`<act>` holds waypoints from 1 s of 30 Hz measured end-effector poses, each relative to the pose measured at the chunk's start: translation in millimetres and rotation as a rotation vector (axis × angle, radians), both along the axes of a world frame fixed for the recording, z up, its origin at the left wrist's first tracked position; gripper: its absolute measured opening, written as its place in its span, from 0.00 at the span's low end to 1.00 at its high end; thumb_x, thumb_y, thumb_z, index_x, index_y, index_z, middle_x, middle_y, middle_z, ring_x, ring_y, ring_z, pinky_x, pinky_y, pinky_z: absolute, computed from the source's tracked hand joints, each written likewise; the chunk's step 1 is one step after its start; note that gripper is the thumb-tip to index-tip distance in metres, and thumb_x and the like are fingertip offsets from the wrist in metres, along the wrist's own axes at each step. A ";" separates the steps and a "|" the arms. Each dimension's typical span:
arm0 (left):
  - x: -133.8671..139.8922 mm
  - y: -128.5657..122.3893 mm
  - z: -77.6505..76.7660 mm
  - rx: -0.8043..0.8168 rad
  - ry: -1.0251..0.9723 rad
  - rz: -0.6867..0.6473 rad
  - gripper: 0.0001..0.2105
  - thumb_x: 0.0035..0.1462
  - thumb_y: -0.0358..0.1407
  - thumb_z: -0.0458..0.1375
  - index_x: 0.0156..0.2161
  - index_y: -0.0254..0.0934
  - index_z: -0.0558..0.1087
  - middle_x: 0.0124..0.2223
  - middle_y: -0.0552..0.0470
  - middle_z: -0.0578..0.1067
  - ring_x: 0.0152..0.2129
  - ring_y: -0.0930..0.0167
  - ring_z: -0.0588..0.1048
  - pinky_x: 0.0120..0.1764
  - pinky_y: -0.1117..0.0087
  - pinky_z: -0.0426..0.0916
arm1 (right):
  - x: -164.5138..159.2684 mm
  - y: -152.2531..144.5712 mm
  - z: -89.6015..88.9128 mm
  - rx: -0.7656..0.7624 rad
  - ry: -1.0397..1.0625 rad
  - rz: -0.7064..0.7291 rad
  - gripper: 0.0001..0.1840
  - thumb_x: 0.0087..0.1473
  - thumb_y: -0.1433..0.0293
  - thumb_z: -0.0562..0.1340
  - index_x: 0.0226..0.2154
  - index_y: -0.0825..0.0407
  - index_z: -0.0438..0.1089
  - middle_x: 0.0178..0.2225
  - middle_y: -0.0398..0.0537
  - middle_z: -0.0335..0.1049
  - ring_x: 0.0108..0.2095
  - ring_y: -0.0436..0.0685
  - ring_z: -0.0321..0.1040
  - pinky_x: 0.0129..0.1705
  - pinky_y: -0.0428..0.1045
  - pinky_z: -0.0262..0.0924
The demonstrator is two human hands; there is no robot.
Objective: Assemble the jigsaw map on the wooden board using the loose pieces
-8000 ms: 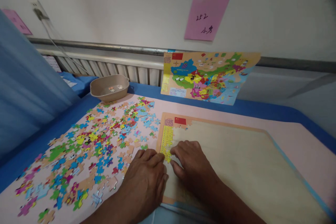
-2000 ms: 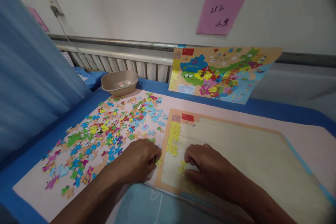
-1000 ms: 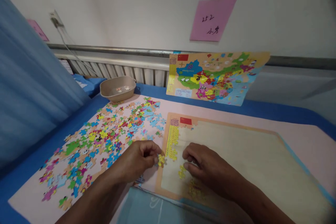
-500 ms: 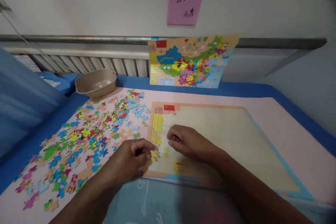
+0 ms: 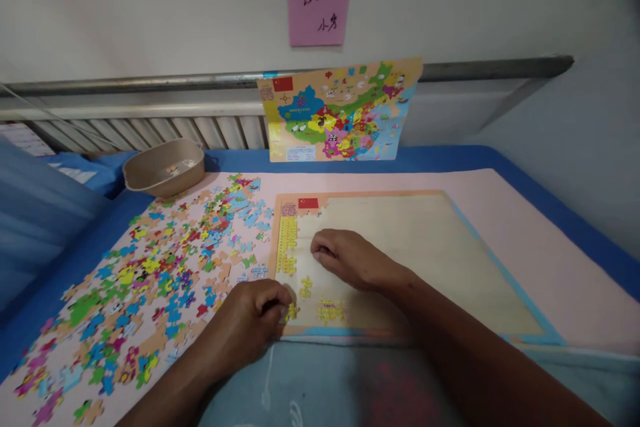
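Observation:
My left hand (image 5: 257, 310) is at the lower left of the puzzle board (image 5: 400, 247), thumb and forefinger pinched on a yellow puzzle piece (image 5: 291, 311) that the fingers partly cover. Over the board's left half, my right hand (image 5: 343, 255) is curled closed; whatever its fingers hold, if anything, is hidden. Between the hands lies another loose yellow piece (image 5: 305, 287). A small joined yellow cluster (image 5: 330, 311) rests close to the board's lower edge. Joined yellow pieces (image 5: 287, 243) run down the left border, under a red flag section (image 5: 308, 203).
Many loose coloured pieces (image 5: 145, 273) spread over the pink surface left of the board. A beige basin (image 5: 165, 170) with a few pieces inside stands behind them. The printed map picture (image 5: 340, 113) leans against the metal rail (image 5: 490, 70). A pink note (image 5: 320, 0) hangs above.
My left hand has moved slightly down the board with the yellow piece, towards the lower left corner. My right hand stays closed in nearly the same place. The view has shifted a little.

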State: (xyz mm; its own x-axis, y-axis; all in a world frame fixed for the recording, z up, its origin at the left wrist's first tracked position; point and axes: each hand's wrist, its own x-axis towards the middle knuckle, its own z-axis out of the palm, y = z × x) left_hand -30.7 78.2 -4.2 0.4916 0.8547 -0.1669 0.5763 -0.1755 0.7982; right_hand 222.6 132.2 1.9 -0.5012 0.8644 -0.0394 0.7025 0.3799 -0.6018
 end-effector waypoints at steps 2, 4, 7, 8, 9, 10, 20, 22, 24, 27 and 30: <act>-0.6 0.7 -0.3 0.050 0.012 -0.006 0.11 0.56 0.26 0.51 0.34 0.39 0.76 0.34 0.56 0.78 0.32 0.72 0.75 0.37 0.72 0.65 | -0.6 -1.2 0.6 -0.002 -0.019 0.016 0.06 0.61 0.74 0.57 0.33 0.51 0.69 0.35 0.44 0.71 0.35 0.53 0.64 0.37 0.49 0.51; -0.8 1.2 -0.5 0.079 0.022 -0.005 0.12 0.56 0.26 0.51 0.35 0.39 0.76 0.34 0.56 0.79 0.32 0.72 0.75 0.37 0.71 0.65 | -1.5 -3.2 1.7 -0.005 -0.043 0.032 0.04 0.59 0.73 0.59 0.34 0.51 0.70 0.35 0.44 0.71 0.35 0.54 0.64 0.37 0.49 0.51; -0.5 1.6 -1.2 0.099 0.051 0.022 0.11 0.56 0.26 0.51 0.34 0.39 0.75 0.32 0.56 0.77 0.30 0.72 0.74 0.36 0.72 0.64 | -4.1 -8.0 4.9 -0.010 -0.085 0.056 0.05 0.54 0.72 0.64 0.36 0.50 0.71 0.36 0.44 0.72 0.36 0.55 0.65 0.37 0.49 0.50; -0.3 1.8 -1.5 0.104 0.061 0.033 0.11 0.56 0.25 0.51 0.34 0.39 0.75 0.32 0.56 0.77 0.30 0.72 0.73 0.35 0.72 0.63 | -5.5 -10.1 6.4 -0.013 -0.103 0.066 0.07 0.53 0.71 0.66 0.37 0.50 0.71 0.37 0.45 0.73 0.37 0.56 0.65 0.38 0.50 0.51; -0.1 1.9 -1.7 0.108 0.066 0.042 0.11 0.56 0.25 0.51 0.34 0.39 0.75 0.31 0.57 0.76 0.30 0.72 0.73 0.35 0.72 0.62 | -7.2 -12.2 8.0 -0.018 -0.124 0.074 0.09 0.52 0.71 0.67 0.38 0.50 0.71 0.38 0.45 0.73 0.37 0.57 0.65 0.39 0.50 0.51; 0.0 2.2 -1.9 0.114 0.066 0.048 0.10 0.56 0.25 0.52 0.33 0.39 0.74 0.31 0.57 0.76 0.30 0.72 0.73 0.35 0.72 0.62 | -9.1 -14.4 9.4 -0.022 -0.148 0.077 0.10 0.52 0.69 0.68 0.39 0.50 0.71 0.38 0.45 0.73 0.38 0.57 0.65 0.40 0.50 0.52; -2.1 4.7 -2.4 0.164 0.116 0.064 0.10 0.55 0.24 0.52 0.33 0.39 0.75 0.32 0.56 0.76 0.32 0.71 0.74 0.36 0.71 0.61 | -20.1 -25.0 0.9 0.044 -0.279 0.065 0.14 0.53 0.65 0.69 0.40 0.50 0.68 0.41 0.47 0.73 0.40 0.60 0.65 0.45 0.54 0.51; -1.9 5.2 -1.8 0.184 0.152 0.056 0.10 0.57 0.25 0.52 0.34 0.39 0.75 0.33 0.55 0.76 0.33 0.70 0.74 0.36 0.70 0.61 | -19.7 -25.0 -0.3 0.048 -0.281 0.069 0.14 0.53 0.66 0.69 0.41 0.50 0.68 0.41 0.47 0.73 0.40 0.60 0.65 0.44 0.54 0.50; -1.6 5.8 -1.1 0.200 0.194 0.060 0.10 0.59 0.27 0.53 0.36 0.39 0.76 0.35 0.53 0.77 0.34 0.69 0.74 0.37 0.69 0.61 | -19.5 -24.9 0.7 0.045 -0.279 0.073 0.14 0.52 0.67 0.69 0.41 0.50 0.68 0.41 0.48 0.73 0.40 0.60 0.65 0.44 0.54 0.50; -2.1 6.8 -0.8 0.219 0.260 0.080 0.09 0.60 0.28 0.53 0.36 0.39 0.76 0.36 0.52 0.77 0.35 0.68 0.74 0.38 0.68 0.60 | -19.6 -25.1 4.8 0.019 -0.265 0.079 0.14 0.52 0.67 0.69 0.41 0.50 0.69 0.41 0.47 0.73 0.41 0.60 0.65 0.45 0.54 0.50; -3.5 7.2 -1.9 0.247 0.276 0.084 0.08 0.61 0.29 0.54 0.35 0.39 0.76 0.36 0.51 0.77 0.36 0.66 0.74 0.38 0.67 0.59 | -19.6 -25.8 7.7 -0.015 -0.260 0.103 0.14 0.52 0.68 0.68 0.42 0.49 0.70 0.42 0.47 0.73 0.42 0.60 0.66 0.46 0.54 0.50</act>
